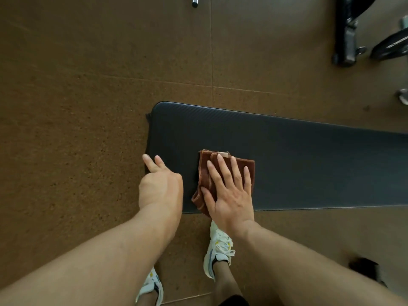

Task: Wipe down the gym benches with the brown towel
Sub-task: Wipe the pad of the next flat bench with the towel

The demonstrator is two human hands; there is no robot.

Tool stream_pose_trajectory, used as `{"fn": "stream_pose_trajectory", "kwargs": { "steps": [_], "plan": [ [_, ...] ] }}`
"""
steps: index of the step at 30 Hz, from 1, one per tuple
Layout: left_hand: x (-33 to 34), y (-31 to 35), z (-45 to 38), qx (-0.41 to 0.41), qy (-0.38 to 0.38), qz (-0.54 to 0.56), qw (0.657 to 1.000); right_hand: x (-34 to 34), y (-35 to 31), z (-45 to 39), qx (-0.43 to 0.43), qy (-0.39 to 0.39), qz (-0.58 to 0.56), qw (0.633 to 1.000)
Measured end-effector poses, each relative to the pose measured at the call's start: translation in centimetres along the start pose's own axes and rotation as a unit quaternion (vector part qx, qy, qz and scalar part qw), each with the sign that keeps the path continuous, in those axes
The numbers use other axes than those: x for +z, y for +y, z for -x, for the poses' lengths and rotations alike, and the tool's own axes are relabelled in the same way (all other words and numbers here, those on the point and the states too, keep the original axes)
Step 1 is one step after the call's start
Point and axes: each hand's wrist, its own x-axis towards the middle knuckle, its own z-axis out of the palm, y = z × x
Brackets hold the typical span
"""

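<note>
Head view. Brown towel (229, 173) folded, lying flat on the near left end of the dark padded bench (309, 164), near corner of the cloth draped over the near edge. No wet streaks or wiped tracks readable on the padding, so no telling which parts are done. Judged as mid-wipe at the left end; long stretch of worktop running off to the right likely still to cover, and the task names more than one bench. Only this one pad in view.

Right hand (229, 195): palm down on the towel, fingers straight and spread, pointing far, thumb out to the left along the cloth's fold. Pressing, not pinching; grip apart. Forearm coming in from the near right.

Left hand (160, 184): at the near left corner of the bench, back of hand up, two fingers extended toward the far left over the pad's end. Other fingers hidden under the hand; cannot tell whether anything is gripped, nor whether the fingers touch the pad. Looks like steadying or bracing.

Below the bench: white sneakers (218, 250) on the brown speckled floor (77, 107). Far right: black machine frame (348, 40). Far centre: end of a metal bar (195, 1).
</note>
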Motion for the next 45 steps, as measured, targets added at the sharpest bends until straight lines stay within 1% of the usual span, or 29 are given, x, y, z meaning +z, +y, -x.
{"fn": "stream_pose_trajectory", "kwargs": {
  "steps": [4, 6, 8, 11, 13, 15, 16, 18, 20, 21, 22, 23, 25, 27, 28, 29, 31, 33, 35, 37, 39, 41, 43, 45],
  "plan": [
    [-0.6, 1.6, -0.8, 0.017, -0.045, -0.056, 0.997, -1.8, 2.1, -4.1, -0.085, -0.013, 0.033, 0.996],
    [-0.7, 1.9, -1.0, 0.007, -0.049, -0.048, 0.998, -3.2, 3.6, -7.1, -0.096, 0.003, 0.033, 0.995],
    [-0.8, 2.1, -0.9, 0.005, -0.047, -0.023, 0.999, -5.1, 4.8, -11.4, -0.061, 0.026, 0.016, 0.998],
    [-0.6, 2.3, -0.6, -0.007, -0.054, -0.023, 0.998, -6.9, 5.4, -15.5, 0.039, 0.045, -0.02, 0.998],
    [-0.5, 2.1, -0.2, -0.021, -0.086, -0.012, 0.996, -6.0, 4.4, -14.4, 0.068, 0.074, -0.051, 0.994],
    [-1.1, 2.3, 0.1, -0.054, -0.101, 0.007, 0.993, -4.2, 3.3, -9.5, 0.068, 0.095, -0.076, 0.99],
    [-1.4, 2.5, 0.1, -0.07, -0.101, -0.002, 0.992, -3.2, 3.1, -6.1, 0.052, 0.096, -0.08, 0.991],
    [-1.8, 3.1, 0.0, -0.096, -0.099, -0.03, 0.99, -0.9, 3.6, 0.6, -0.011, 0.072, -0.066, 0.995],
    [-1.8, 3.2, 0.1, -0.12, -0.086, -0.045, 0.988, 0.3, 5.6, 3.7, -0.093, 0.036, -0.046, 0.994],
    [-1.7, 3.2, 0.2, -0.128, -0.074, -0.048, 0.988, 0.3, 6.9, 3.1, -0.123, 0.024, -0.039, 0.991],
    [-1.4, 3.0, 0.3, -0.133, -0.058, -0.053, 0.988, -0.2, 7.9, 1.5, -0.13, 0.02, -0.034, 0.991],
    [-0.9, 2.7, 0.3, -0.13, -0.036, -0.058, 0.989, -0.9, 8.9, -0.7, -0.115, 0.028, -0.037, 0.992],
    [0.1, 1.8, 0.3, -0.117, 0.006, -0.048, 0.992, -3.3, 10.8, -6.8, -0.039, 0.076, -0.063, 0.994],
    [0.6, 1.0, 0.5, -0.114, 0.019, -0.024, 0.993, -6.0, 13.2, -12.6, 0.03, 0.055, -0.089, 0.994],
    [0.6, 0.7, 0.5, -0.114, 0.02, -0.018, 0.993, -6.9, 14.3, -14.2, 0.042, 0.039, -0.091, 0.994],
    [0.6, 0.5, 0.5, -0.114, 0.017, -0.007, 0.993, -7.3, 14.9, -14.8, 0.037, 0.033, -0.086, 0.995],
    [0.1, 0.6, 0.5, -0.117, 0.009, 0.015, 0.993, -6.7, 15.6, -12.9, -0.002, 0.047, -0.076, 0.996],
    [-0.5, 1.2, 0.7, -0.118, 0.009, 0.011, 0.993, -4.7, 15.6, -7.3, -0.041, 0.058, -0.062, 0.996],
    [-0.7, 1.7, 0.8, -0.118, 0.007, 0.01, 0.993, -2.1, 15.8, -0.8, -0.082, 0.033, -0.041, 0.995],
    [-0.8, 2.0, 1.0, -0.121, 0.004, 0.025, 0.992, -0.6, 16.5, 3.2, -0.126, 0.0, -0.009, 0.992],
    [-1.0, 1.9, 1.1, -0.121, 0.008, 0.042, 0.992, -0.1, 17.3, 3.8, -0.162, -0.015, 0.019, 0.986],
    [-1.2, 1.9, 1.2, -0.117, 0.002, 0.047, 0.992, -0.6, 17.9, 2.4, -0.188, -0.02, 0.037, 0.981],
    [-1.2, 1.9, 1.3, -0.111, 0.0, 0.046, 0.993, -1.4, 17.5, 0.6, -0.176, -0.016, 0.047, 0.983],
    [-1.1, 1.8, 1.3, -0.104, 0.011, 0.044, 0.994, -2.4, 16.1, -1.9, -0.094, 0.003, 0.022, 0.995]
  ]
}}
